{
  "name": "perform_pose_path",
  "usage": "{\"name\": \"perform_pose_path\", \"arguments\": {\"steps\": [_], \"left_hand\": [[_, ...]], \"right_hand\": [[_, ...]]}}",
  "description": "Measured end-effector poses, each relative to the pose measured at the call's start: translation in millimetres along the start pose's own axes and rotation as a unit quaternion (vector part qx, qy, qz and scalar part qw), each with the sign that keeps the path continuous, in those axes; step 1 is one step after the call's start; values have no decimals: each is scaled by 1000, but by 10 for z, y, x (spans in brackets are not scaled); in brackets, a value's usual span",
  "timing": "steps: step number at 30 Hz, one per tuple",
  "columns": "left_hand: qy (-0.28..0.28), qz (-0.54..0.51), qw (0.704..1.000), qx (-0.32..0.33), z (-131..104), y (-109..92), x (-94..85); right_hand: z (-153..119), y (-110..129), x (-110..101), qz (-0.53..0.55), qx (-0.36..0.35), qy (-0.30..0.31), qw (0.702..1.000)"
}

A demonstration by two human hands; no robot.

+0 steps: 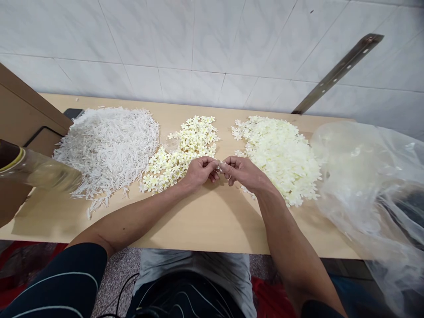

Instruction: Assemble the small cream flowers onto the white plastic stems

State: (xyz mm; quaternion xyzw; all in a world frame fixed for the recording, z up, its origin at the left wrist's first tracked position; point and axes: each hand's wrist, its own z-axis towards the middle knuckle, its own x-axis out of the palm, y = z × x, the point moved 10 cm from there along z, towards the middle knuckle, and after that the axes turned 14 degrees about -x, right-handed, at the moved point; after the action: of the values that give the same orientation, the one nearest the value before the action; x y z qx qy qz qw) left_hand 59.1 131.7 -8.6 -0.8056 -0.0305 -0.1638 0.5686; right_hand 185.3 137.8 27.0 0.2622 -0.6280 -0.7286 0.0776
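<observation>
Above the middle of the table (212, 221), my left hand (201, 171) and my right hand (243, 171) meet at the fingertips. Both are closed in a pinch on a small white piece (219, 166), mostly hidden by the fingers. Beside my left hand lies a loose pile of small artificial flowers (195, 137) with yellow centres. A larger heap of pale cream artificial blossoms (281, 154) is just beyond my right hand. Farther left rises a big mound of thin white plastic stems (112, 145).
A clear bottle (49, 172) with a yellow ring juts in at the left, by a brown board (29, 101). A dark flat object (73, 113) sits behind the stems. At the right bulges a clear plastic bag (367, 168). A metal strip (338, 73) leans on the tiled wall.
</observation>
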Motion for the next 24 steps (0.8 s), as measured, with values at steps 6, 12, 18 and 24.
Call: {"name": "perform_pose_path", "arguments": {"steps": [6,12,18,24], "left_hand": [[-10,51,998,27,-65,-71,18],[-40,25,998,47,-57,-101,-71],[-52,34,996,65,-125,-116,-49],[-36,46,996,63,-142,-11,17]], "right_hand": [[17,-124,-7,2,27,-6,1000],[31,-88,-65,7,13,-41,999],[25,13,-238,-7,-21,-122,992],[31,-43,-293,0,-23,-141,990]]}}
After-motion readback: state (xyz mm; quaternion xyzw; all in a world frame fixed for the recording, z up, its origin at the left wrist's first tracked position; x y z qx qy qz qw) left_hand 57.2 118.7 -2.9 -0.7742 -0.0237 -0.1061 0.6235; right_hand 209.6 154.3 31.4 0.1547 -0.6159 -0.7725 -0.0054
